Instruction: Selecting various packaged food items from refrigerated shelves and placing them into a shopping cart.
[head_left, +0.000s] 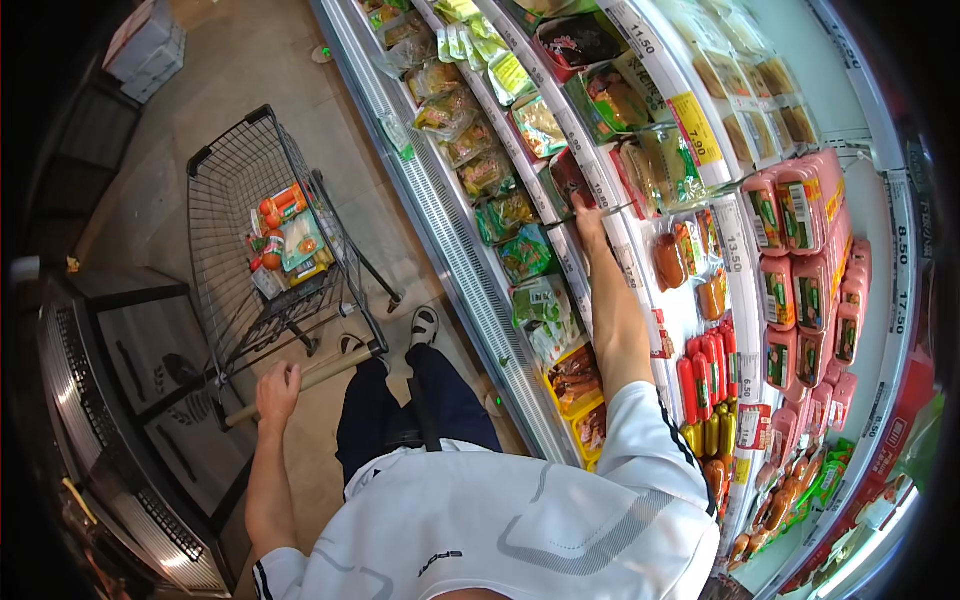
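My left hand (277, 391) is wrapped over the handle (334, 370) of a wire shopping cart (225, 176). Inside the cart lie tomatoes (271, 255), a pack of carrots (289, 199), a pale tray pack (302, 238) and other packaged food. My right arm stretches into a refrigerated display shelf, where my right hand (589, 223) is at the front edge of a dark red packaged food (571, 180). Its fingers are partly hidden, so whether they grip the pack cannot be told. Beside it is a colourful tray pack (538, 126).
Shelf rails with price tags (598, 184) run close around my right arm. Red sausages (706, 371) and stacked pink packs (806, 217) stand to the right. Bagged greens (525, 251) fill the lower shelf. A dark display case (150, 375) borders the left; white boxes (146, 49) stand farther back.
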